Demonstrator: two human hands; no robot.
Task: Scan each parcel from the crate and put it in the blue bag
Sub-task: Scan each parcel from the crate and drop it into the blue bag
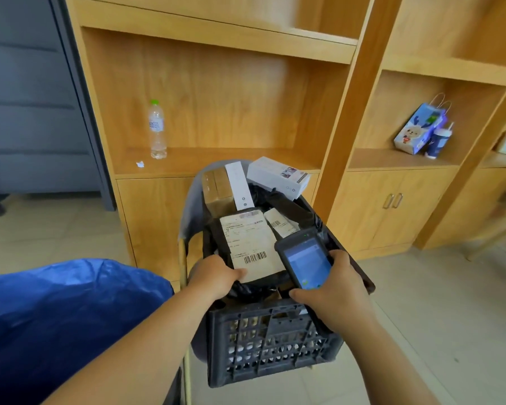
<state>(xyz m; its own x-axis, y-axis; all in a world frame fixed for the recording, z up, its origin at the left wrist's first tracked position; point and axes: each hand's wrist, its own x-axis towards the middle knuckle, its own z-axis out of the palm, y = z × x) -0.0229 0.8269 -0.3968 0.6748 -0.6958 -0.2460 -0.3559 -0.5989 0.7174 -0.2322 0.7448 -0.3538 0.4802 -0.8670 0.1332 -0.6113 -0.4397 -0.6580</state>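
A dark plastic crate stands on a chair in front of me, filled with several parcels. On top lies a black parcel with a white barcode label. My left hand grips that parcel's near edge. My right hand holds a handheld scanner with a lit blue screen, just right of the label. Behind are a brown box, a long white box and a white carton. The blue bag sits at my lower left.
Wooden shelving fills the back wall. A clear water bottle stands on the left shelf, a printed gift bag and a cup on the right shelf. Cabinet doors with handles lie below. Tiled floor surrounds the chair.
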